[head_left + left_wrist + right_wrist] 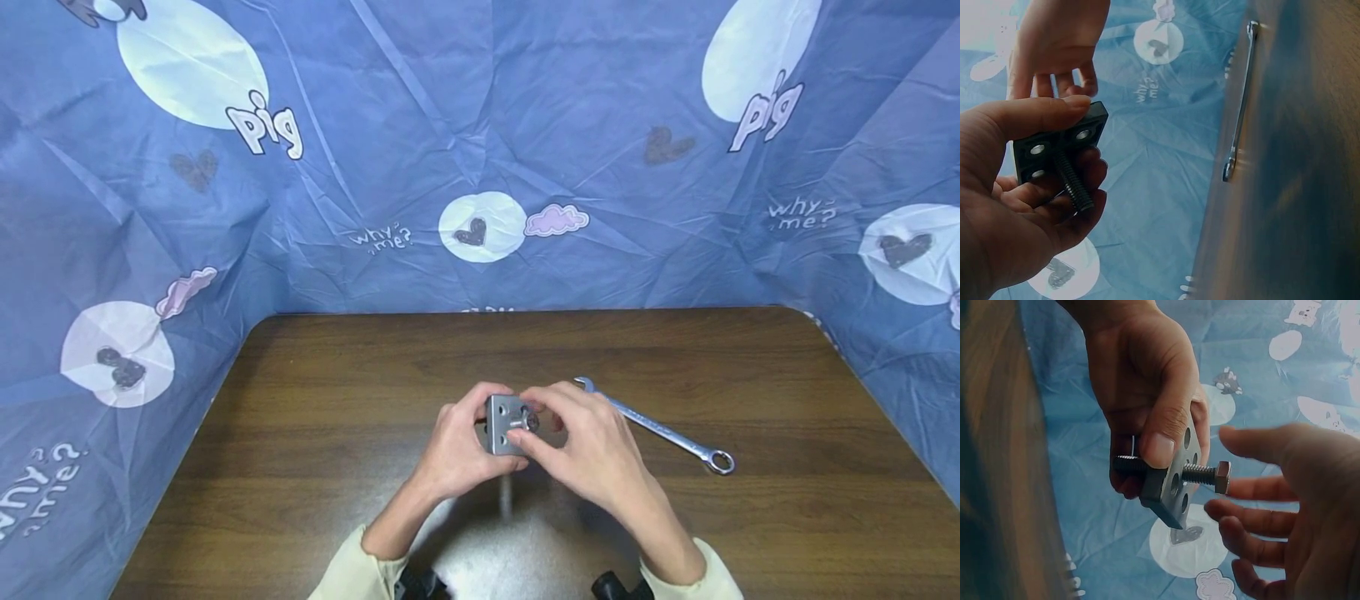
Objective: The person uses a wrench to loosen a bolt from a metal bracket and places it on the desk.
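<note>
My left hand (462, 446) grips a small square metal block (504, 408) with holes by its edges, thumb on one edge. A hex bolt passes through the block; its head (1223, 477) stands out on the side facing my right hand, and its threaded end (1074, 182) sticks out of the other side. In the right wrist view my right hand (1291, 500) is beside the bolt head, thumb and fingers spread apart around it, a finger close behind the head; whether it touches cannot be told.
A combination wrench (660, 429) lies at a slant on the wooden table (337, 375), to the right of my hands. Blue printed cloth (420, 275) hangs behind the table and at both sides.
</note>
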### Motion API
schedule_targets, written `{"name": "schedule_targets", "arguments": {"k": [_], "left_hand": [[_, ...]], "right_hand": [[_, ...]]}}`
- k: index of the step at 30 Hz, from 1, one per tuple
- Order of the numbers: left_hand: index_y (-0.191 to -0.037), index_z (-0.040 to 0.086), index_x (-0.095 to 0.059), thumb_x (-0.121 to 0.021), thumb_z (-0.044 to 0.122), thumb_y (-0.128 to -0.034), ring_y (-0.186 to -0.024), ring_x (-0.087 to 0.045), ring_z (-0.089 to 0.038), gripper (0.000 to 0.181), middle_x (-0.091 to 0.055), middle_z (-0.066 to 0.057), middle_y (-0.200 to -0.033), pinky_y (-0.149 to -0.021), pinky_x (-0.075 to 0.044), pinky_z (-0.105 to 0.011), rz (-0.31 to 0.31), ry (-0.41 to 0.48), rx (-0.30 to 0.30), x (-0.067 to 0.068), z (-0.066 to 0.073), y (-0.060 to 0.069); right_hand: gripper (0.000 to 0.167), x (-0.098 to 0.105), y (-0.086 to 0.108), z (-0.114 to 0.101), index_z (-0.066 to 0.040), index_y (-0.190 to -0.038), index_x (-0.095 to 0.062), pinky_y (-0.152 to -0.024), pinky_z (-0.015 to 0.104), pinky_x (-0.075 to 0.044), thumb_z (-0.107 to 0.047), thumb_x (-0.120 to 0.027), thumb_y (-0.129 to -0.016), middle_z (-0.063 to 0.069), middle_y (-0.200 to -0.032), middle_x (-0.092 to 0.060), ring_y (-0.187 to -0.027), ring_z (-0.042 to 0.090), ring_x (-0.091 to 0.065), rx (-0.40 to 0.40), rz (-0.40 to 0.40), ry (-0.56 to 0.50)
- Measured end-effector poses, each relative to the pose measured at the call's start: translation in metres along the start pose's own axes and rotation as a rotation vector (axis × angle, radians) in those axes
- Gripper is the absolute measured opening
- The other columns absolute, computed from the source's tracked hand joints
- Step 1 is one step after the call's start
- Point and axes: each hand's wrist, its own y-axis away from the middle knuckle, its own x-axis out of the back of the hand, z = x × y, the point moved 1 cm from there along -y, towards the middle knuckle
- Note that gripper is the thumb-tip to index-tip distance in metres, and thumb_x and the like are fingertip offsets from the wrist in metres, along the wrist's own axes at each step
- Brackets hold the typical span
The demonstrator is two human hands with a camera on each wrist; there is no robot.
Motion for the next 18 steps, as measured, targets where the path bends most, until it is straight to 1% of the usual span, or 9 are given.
{"name": "schedule_targets", "arguments": {"k": [2,4,6,8,9,12,15,18], "left_hand": [[-0.119,0.009,-0.061,-0.091,0.008,-0.0570,-0.088,-0.076,-0.020,0.069,-0.079,-0.007,-0.091,-0.081,-0.053,-0.025,-0.002,-0.001,0.012,0.0003,0.0013,-0.0001],[-0.120,0.008,-0.060,-0.091,0.007,-0.0568,-0.089,-0.076,-0.020,0.071,-0.079,-0.007,-0.091,-0.082,-0.052,-0.026,-0.003,-0.003,0.025,0.0006,0.0023,0.0000],[-0.121,0.009,-0.060,-0.091,0.007,-0.0567,-0.088,-0.076,-0.019,0.071,-0.079,-0.007,-0.091,-0.082,-0.053,-0.027,-0.004,-0.005,0.032,0.0006,0.0029,0.0000],[-0.121,0.009,-0.060,-0.091,0.007,-0.0566,-0.086,-0.076,-0.019,0.072,-0.079,-0.007,-0.091,-0.081,-0.054,-0.031,-0.006,-0.007,0.038,0.0004,0.0031,0.0002],[-0.121,0.009,-0.060,-0.091,0.007,-0.0565,-0.086,-0.076,-0.019,0.072,-0.079,-0.007,-0.091,-0.080,-0.055,-0.033,-0.006,-0.008,0.040,0.0002,0.0031,0.0002],[-0.121,0.009,-0.060,-0.092,0.008,-0.0563,-0.087,-0.075,-0.019,0.072,-0.079,-0.007,-0.091,-0.079,-0.055,-0.033,-0.009,-0.013,0.043,-0.0004,0.0031,0.0000],[-0.121,0.008,-0.060,-0.092,0.008,-0.0561,-0.087,-0.075,-0.019,0.072,-0.079,-0.007,-0.091,-0.079,-0.054,-0.030,-0.008,-0.014,0.042,-0.0006,0.0031,-0.0001],[-0.121,0.008,-0.060,-0.092,0.008,-0.0561,-0.086,-0.075,-0.019,0.072,-0.079,-0.007,-0.090,-0.078,-0.055,-0.032,-0.008,-0.018,0.043,-0.0006,0.0029,0.0004]], "right_hand": [[0.028,-0.0004,-0.0007,0.0003,-0.015,-0.096,-0.075,-0.059,0.020,-0.043,-0.035,-0.083,-0.078,-0.008,-0.075,-0.066,-0.063,0.000,-0.052,-0.035,0.006,0.002],[0.021,-0.0009,-0.0009,0.0006,-0.015,-0.088,-0.075,-0.056,0.018,-0.040,-0.033,-0.082,-0.080,-0.010,-0.067,-0.061,-0.060,-0.003,-0.048,-0.057,0.001,0.010],[0.017,-0.0011,-0.0011,0.0002,-0.015,-0.084,-0.075,-0.055,0.017,-0.038,-0.030,-0.081,-0.081,-0.011,-0.063,-0.058,-0.058,-0.004,-0.045,-0.064,-0.010,0.009],[0.015,-0.0011,-0.0011,-0.0002,-0.015,-0.083,-0.075,-0.055,0.017,-0.038,-0.028,-0.081,-0.082,-0.011,-0.062,-0.057,-0.058,-0.004,-0.044,-0.057,-0.018,0.011],[0.015,-0.0009,-0.0011,-0.0005,-0.014,-0.084,-0.075,-0.056,0.017,-0.039,-0.027,-0.081,-0.081,-0.010,-0.062,-0.057,-0.058,-0.004,-0.044,-0.048,-0.020,0.009],[0.016,-0.0002,-0.0005,-0.0005,-0.012,-0.089,-0.077,-0.057,0.018,-0.040,-0.024,-0.082,-0.080,-0.008,-0.066,-0.062,-0.059,-0.003,-0.047,-0.017,-0.021,-0.006],[0.020,0.0005,0.0004,0.0002,-0.011,-0.094,-0.078,-0.059,0.018,-0.043,-0.020,-0.083,-0.078,-0.005,-0.074,-0.069,-0.061,-0.001,-0.053,0.014,-0.020,-0.035],[0.022,0.0008,0.0014,0.0007,-0.012,-0.097,-0.078,-0.063,0.021,-0.046,-0.016,-0.084,-0.076,-0.002,-0.083,-0.074,-0.063,0.000,-0.057,0.052,-0.017,-0.051]]}}
